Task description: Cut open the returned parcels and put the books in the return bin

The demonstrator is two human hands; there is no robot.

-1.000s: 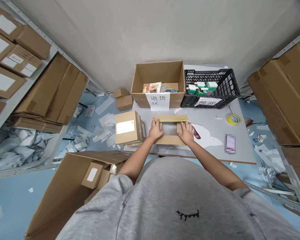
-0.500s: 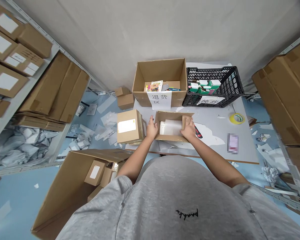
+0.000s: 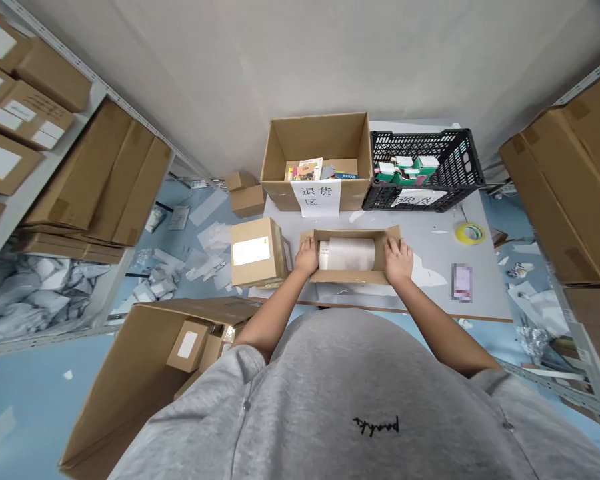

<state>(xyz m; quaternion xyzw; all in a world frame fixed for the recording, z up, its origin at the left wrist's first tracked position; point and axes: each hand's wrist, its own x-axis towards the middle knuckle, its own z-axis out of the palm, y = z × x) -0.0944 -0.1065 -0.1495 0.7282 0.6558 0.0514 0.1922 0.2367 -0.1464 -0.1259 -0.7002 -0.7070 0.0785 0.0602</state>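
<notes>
Spreading left hand [image 3: 306, 257] and right hand [image 3: 399, 261] against one cardboard box [image 3: 351, 277] holding one roll [image 3: 347, 254].

On the table [image 3: 433, 223], an open box [image 3: 350, 277] sits nearest the person, with a roll [image 3: 347, 254] lying inside it. The left hand [image 3: 306, 257] rests at its left end, the right hand [image 3: 399, 261] at its right end. A closed box [image 3: 257, 253] stands just left of it. Behind them sit a carton [image 3: 315, 140] and, to its right, a crate [image 3: 425, 150]. Tape [image 3: 470, 233] lies right of the open box, behind a blurred object [image 3: 462, 283].
</notes>
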